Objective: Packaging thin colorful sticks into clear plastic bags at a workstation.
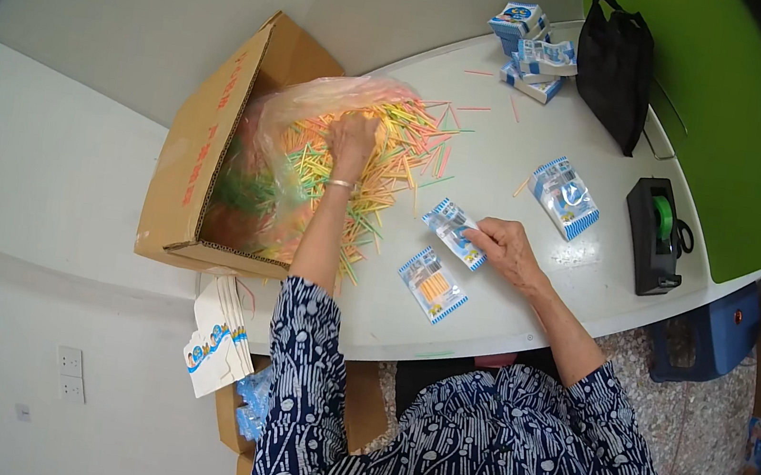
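Sticks (382, 156) | left hand (353, 138) buried, grip unclear; right hand (504, 246) pinches packet (454, 232), contents seemingly hidden

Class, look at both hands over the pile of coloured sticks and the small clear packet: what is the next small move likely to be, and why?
Probably the left hand closes on a few coloured sticks and carries them to the small packet. It rests on the pile spilling from the plastic bag, while the right hand pins that packet to the table. A filled packet lies beside it.
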{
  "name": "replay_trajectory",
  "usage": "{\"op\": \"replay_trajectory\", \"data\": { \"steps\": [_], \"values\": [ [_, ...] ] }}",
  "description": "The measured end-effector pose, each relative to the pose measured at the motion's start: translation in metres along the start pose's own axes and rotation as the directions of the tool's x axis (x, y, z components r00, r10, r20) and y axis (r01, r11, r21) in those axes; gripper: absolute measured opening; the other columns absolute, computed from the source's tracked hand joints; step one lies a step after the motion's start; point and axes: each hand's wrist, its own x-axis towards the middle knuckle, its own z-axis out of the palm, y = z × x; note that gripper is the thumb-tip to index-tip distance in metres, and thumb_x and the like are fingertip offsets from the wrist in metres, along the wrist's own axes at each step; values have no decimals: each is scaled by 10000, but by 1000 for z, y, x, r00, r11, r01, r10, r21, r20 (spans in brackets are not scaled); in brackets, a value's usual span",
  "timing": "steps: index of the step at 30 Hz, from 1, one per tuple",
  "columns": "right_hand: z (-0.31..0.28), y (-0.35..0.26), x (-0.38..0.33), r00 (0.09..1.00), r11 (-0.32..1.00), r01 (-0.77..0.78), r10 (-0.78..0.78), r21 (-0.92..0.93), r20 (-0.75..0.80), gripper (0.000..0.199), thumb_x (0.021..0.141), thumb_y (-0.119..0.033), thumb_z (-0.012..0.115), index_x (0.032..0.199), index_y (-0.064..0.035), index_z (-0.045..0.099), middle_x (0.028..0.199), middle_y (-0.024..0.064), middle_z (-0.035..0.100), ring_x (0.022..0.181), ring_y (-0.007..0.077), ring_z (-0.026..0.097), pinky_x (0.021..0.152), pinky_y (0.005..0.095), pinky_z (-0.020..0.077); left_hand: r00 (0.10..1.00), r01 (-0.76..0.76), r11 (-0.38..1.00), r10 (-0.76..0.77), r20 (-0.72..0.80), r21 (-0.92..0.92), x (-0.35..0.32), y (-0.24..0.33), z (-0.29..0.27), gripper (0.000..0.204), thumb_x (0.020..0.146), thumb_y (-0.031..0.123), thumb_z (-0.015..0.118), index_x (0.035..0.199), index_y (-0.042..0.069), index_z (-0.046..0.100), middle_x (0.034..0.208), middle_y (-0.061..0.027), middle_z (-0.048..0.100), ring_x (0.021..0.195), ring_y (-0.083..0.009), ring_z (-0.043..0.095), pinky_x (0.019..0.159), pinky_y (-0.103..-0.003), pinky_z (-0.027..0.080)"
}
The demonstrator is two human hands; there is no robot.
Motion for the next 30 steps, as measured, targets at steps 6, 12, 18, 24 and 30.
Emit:
{"op": "replay_trajectory", "data": {
  "steps": [6, 12, 18, 24, 30],
  "values": [
    [-3, 4, 0, 999, 999, -42, 42, -18, 11, 273, 864, -201, 611, 795, 62, 629, 625, 83, 539, 571, 107, 452, 524, 283, 362, 997, 62, 943, -76, 31, 327, 28, -7, 38, 307, 838, 312, 554, 949, 58, 688, 1119, -159, 578, 1077, -342, 462, 919, -496, 325],
    [-1, -4, 0, 1000, 1000, -13, 13, -13, -3, 308, 857, -224, 595, 714, 49, 594, 640, 143, 563, 545, 205, 501, 537, 335, 385, 990, 23, 821, -98, 101, 571, 34, -11, 64, 340, 861, 241, 466, 1081, 48, 640, 1195, -127, 546, 1084, -298, 457, 933, -531, 266],
    [1, -3, 1, 1000, 999, 6, -6, -40, 1, 312, 856, -232, 592, 713, 45, 597, 654, 154, 571, 548, 236, 509, 541, 349, 387, 954, 139, 744, -278, 113, 654, 43, 3, 62, 374, 872, 249, 456, 1159, 62, 608, 1259, -133, 528, 1102, -293, 458, 917, -499, 273],
    [0, 2, 2, 999, 998, -3, 5, -61, 32, 283, 858, -226, 612, 828, 51, 658, 689, 109, 611, 582, 142, 515, 533, 298, 396, 954, 197, 841, -283, 99, 504, 40, -13, 56, 310, 861, 216, 482, 1077, 50, 628, 1175, -139, 562, 1088, -299, 469, 916, -482, 300],
    [2, -2, -1, 1000, 1000, 20, -20, -3, -1, 333, 863, -241, 590, 710, 55, 584, 624, 129, 547, 538, 186, 464, 527, 336, 367, 981, 190, 955, -174, -86, 228, 9, -36, 40, 270, 859, 198, 482, 961, -7, 625, 1067, -189, 593, 1008, -338, 512, 908, -496, 323]
  ]
}}
